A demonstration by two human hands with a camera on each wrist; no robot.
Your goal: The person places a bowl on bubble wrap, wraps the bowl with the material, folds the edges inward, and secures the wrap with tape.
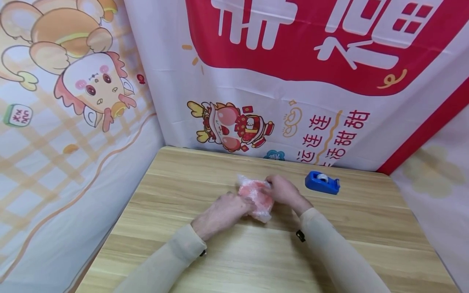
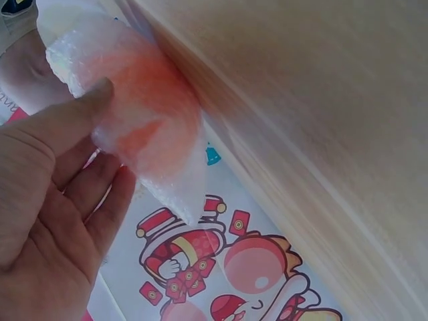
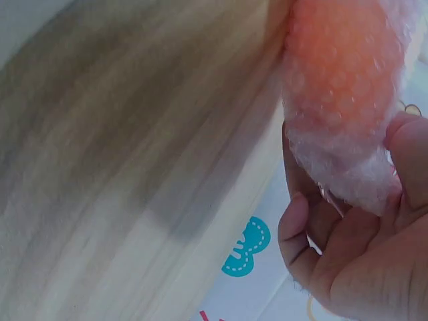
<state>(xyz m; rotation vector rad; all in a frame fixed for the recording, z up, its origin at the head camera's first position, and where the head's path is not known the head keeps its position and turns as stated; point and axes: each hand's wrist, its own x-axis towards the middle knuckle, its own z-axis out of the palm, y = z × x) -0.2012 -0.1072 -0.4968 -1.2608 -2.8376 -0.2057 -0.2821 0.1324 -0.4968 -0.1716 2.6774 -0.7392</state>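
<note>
A bubble-wrapped bundle (image 1: pixel 261 203) with something orange-pink inside is between both hands over the middle of the table. What the wrapped thing is cannot be told through the film. My left hand (image 1: pixel 222 211) grips the bundle's near left side; in the left wrist view its thumb lies on top of the wrap (image 2: pixel 150 114) and its fingers are beneath. At the far right side, my right hand (image 1: pixel 285 191) holds the wrap's end. The right wrist view shows that hand (image 3: pixel 374 261) with curled fingers around the loose edge of the bubble wrap (image 3: pixel 341 160).
A blue tape dispenser (image 1: pixel 321 183) with a roll in it stands at the back right of the wooden table (image 1: pixel 176 183). Printed cloth (image 1: pixel 234 81) hangs behind the table's far edge, and more cloth (image 1: pixel 91 162) lines the left side.
</note>
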